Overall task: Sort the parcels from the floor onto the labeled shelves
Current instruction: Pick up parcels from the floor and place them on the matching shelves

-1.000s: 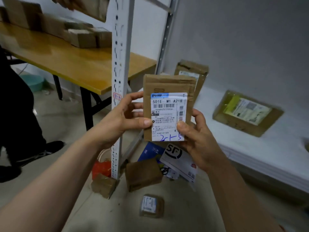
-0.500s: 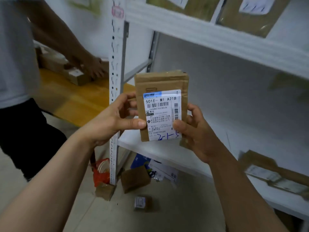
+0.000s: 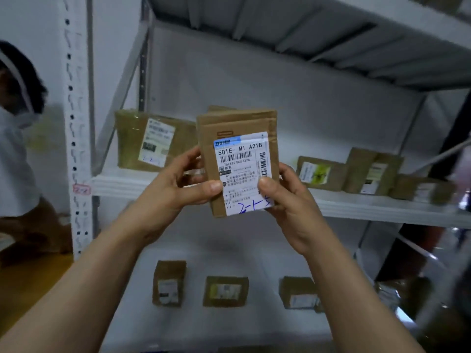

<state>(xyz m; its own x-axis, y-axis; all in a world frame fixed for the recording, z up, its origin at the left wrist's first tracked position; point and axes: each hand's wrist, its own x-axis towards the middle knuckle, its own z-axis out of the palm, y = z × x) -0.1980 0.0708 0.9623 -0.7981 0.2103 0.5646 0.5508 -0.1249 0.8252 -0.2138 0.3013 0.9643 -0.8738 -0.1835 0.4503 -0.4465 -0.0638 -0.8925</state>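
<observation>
Brown cardboard parcel (image 3: 237, 126) with a white printed label held upright before the white metal middle shelf (image 3: 382, 208), lower edges pinched by left hand (image 3: 173, 194) and right hand (image 3: 290, 200), thumbs on the label. Risk: blue handwritten code (image 3: 254, 207) misread, wrong shelf; light edge grip, slip.

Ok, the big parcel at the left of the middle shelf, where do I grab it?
Pinch the big parcel by its top left corner, probably from the front: it stands nearly upright, label outward, that corner free; its right side hides behind the held parcel.
</observation>
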